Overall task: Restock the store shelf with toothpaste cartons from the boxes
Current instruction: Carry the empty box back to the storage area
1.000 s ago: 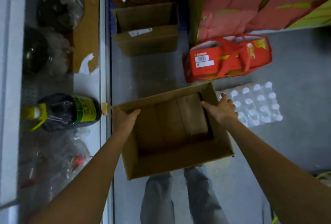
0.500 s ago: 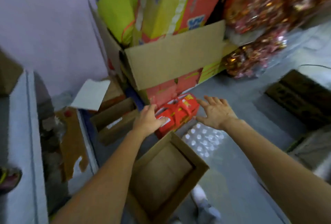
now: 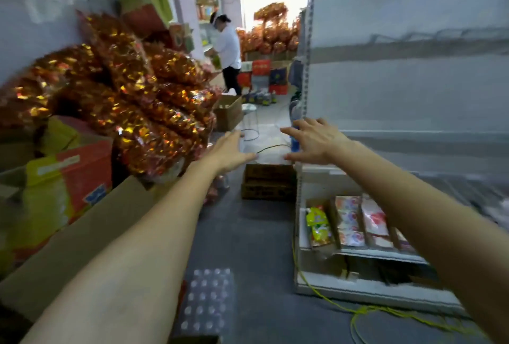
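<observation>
Both my arms reach forward over the aisle floor. My left hand [image 3: 230,151] is empty, its fingers straight and spread. My right hand [image 3: 316,141] is also empty, with fingers splayed. A shut brown carton [image 3: 268,181] lies on the floor just beyond and below the hands. The grey store shelf [image 3: 399,73] stands on the right; its lower tier holds several product pouches [image 3: 349,219]. No toothpaste carton is visible. A large cardboard flap [image 3: 91,222] lies under my left forearm.
Shiny red and gold bags [image 3: 132,90] pile up on the left above red-yellow boxes [image 3: 55,192]. A shrink-wrapped bottle pack [image 3: 209,299] sits at my feet. A yellow cord [image 3: 366,313] trails by the shelf base. A person in white [image 3: 227,51] stands far down the aisle beside an open box [image 3: 227,112].
I let go of the empty cardboard box; it has left the view. My head swung up from the floor to look down the aisle, and both hands now hang open in the air.
</observation>
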{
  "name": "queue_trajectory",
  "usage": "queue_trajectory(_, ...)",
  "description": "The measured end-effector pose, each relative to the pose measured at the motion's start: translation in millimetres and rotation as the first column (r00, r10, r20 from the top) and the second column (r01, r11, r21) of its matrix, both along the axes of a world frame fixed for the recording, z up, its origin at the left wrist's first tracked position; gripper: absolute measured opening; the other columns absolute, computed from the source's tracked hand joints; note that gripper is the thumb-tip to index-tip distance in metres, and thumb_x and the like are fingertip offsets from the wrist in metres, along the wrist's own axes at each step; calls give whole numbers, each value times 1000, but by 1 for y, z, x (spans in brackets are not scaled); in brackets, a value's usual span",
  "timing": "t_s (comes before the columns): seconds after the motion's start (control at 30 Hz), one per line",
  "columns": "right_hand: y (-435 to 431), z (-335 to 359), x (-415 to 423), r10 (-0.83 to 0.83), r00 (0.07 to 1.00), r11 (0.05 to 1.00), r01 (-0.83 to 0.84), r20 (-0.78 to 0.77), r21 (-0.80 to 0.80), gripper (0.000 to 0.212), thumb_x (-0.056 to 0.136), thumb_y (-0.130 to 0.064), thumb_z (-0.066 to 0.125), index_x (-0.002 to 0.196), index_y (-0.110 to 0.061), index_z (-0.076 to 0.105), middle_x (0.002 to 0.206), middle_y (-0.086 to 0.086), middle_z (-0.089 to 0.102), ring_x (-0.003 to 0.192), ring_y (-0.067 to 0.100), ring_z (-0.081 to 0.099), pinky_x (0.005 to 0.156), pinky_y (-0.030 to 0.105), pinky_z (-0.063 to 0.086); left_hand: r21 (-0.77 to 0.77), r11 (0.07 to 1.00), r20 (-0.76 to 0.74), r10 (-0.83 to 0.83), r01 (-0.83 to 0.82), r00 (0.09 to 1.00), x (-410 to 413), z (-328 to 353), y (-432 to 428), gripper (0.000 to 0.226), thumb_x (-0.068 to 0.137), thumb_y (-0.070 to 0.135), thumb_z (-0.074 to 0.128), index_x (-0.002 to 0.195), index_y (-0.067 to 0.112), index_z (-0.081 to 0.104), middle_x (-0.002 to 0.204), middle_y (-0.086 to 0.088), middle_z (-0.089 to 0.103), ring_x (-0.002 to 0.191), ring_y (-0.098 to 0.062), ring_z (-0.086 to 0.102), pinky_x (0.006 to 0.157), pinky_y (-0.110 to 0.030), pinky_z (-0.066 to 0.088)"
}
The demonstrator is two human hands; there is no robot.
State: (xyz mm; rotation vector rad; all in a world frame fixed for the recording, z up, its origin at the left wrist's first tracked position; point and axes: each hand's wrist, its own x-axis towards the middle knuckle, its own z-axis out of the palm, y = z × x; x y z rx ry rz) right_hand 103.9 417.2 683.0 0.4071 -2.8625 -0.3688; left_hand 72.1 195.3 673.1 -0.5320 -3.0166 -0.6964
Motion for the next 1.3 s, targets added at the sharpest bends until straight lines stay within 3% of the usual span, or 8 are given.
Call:
queue_trajectory(0.17,177,70,98,-235,972,971,235,-18,42,74,90,-65,38,150,-26,21,154,12,26,135,31,34,108,44,30,-63,942,-29,-333,331,942,30,74,202,74,86,51,63,146,19,34,153,-6,34,135,-26,37,106,-36,33)
queue_trajectory(0.3,323,97,204,-472,880,874,475,-54,104,75,89,-68,38,150,-29,19,154,10,26,136,30,35,108,45,30,-111,835,-41,-546,539,837,82,112,375,75,87,50,63,147,18,32,153,-9,32,137,-28,36,112,-39,30)
queue_trajectory(0.4,416,107,293,-657,753,749,658,-43,72,77,88,-69,39,150,-29,19,152,10,29,134,31,36,106,44,33,-148,714,-39,-695,684,718,139,126,496,78,85,53,63,146,17,31,154,-10,31,137,-29,35,113,-42,29)
queue_trajectory(0.57,531,104,429,-876,481,483,872,36,78,81,84,-75,39,149,-31,20,151,8,29,133,31,37,103,44,38,-184,479,-79,-878,859,472,251,130,659,74,89,48,61,147,12,32,154,-10,31,138,-26,34,109,-32,28)
queue_trajectory(0.77,631,118,526,-961,273,274,960,32,54,80,85,-75,37,149,-29,23,146,9,36,128,31,42,96,42,41,-263,269,-73,-963,926,259,327,128,819,90,80,60,64,149,15,29,154,-7,33,137,-26,36,113,-40,30)
queue_trajectory(1.0,755,118,584,-990,140,142,985,29,101,81,83,-74,38,148,-28,24,142,9,39,128,31,42,97,41,41,-278,141,-82,-989,950,122,383,133,1003,81,85,53,64,147,13,30,149,-10,39,133,-29,40,110,-41,34)
queue_trajectory(1.17,850,123,635,-999,32,33,996,13,85,78,85,-73,37,148,-29,24,147,8,36,130,30,40,99,42,38,-272,15,-53,-999,962,1,439,142,1138,101,69,67,65,149,17,27,155,-5,32,138,-25,36,113,-44,32)
queue_trajectory(1.3,922,114,694,-998,-56,-53,996,35,74,77,87,-69,39,149,-27,22,146,10,36,131,29,38,99,41,37,-318,-54,-47,-996,947,-73,508,130,1229,81,83,57,63,146,18,31,151,-9,36,134,-28,39,109,-43,36)
